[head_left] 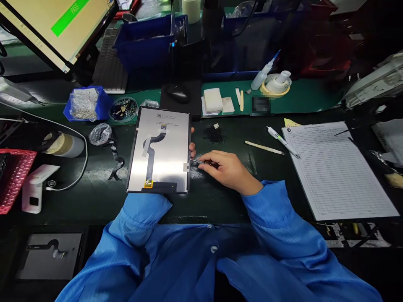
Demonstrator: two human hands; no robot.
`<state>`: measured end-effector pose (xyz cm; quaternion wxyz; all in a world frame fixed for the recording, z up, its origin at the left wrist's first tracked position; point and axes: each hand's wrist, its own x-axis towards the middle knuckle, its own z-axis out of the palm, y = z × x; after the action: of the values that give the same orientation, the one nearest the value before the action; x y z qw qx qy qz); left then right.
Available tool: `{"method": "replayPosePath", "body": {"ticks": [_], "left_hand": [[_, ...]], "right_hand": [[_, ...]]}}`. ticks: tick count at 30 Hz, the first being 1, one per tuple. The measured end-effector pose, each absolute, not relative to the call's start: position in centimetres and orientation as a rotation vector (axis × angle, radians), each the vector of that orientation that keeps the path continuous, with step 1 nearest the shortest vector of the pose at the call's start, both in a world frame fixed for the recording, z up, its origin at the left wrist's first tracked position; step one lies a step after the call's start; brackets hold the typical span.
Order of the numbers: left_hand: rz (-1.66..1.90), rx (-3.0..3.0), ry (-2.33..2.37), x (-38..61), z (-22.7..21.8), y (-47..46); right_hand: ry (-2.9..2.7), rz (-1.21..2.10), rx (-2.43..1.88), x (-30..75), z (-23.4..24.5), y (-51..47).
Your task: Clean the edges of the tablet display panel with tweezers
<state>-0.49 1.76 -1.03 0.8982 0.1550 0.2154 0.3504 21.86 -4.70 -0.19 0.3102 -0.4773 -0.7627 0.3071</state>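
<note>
My left hand (192,145) is closed round an LCD display panel (168,159) from beneath, with only some fingertips showing at its right edge. The panel is tilted, its silvery back up, with a dark curved flex cable (151,157) taped on it and an orange patch at the cable's lower end. Pinched in my right hand (228,170) is a slim metal tool (203,162), perhaps tweezers, its thin tip at the panel's right edge beside a small grey tape tab (186,167). Most of my left hand is hidden behind the panel.
Behind the panel are a mouse (178,93), white pads (213,100) and a dish of small parts (123,109). Dark crumbs (214,134) lie beyond my right hand. A thin stick (264,147), pen (281,140) and printed form (340,176) lie rightward. Another panel (50,256) rests lower left.
</note>
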Motion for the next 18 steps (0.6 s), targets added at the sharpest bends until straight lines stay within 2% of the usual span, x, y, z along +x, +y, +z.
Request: {"method": "replayPosePath", "body": {"ticks": [3, 8, 14, 18], "left_hand": [[0.727, 0.366, 0.407, -0.61, -0.94, 1.56], [0.696, 0.366, 0.434, -0.84, -0.97, 1.83], [0.652, 0.372, 0.449, -1.21, -1.29, 2.54], [0.650, 0.403, 0.405, -1.38, -1.01, 2.16]], "right_hand": [[-2.062, 0.757, -1.226, 21.86, -0.05, -4.70], [-1.961, 0.896, -1.307, 21.84, -0.12, -4.80], [-2.084, 0.752, -1.236, 21.90, -0.17, -4.62], [-1.981, 0.851, -1.284, 21.84, -0.34, -4.78]]}}
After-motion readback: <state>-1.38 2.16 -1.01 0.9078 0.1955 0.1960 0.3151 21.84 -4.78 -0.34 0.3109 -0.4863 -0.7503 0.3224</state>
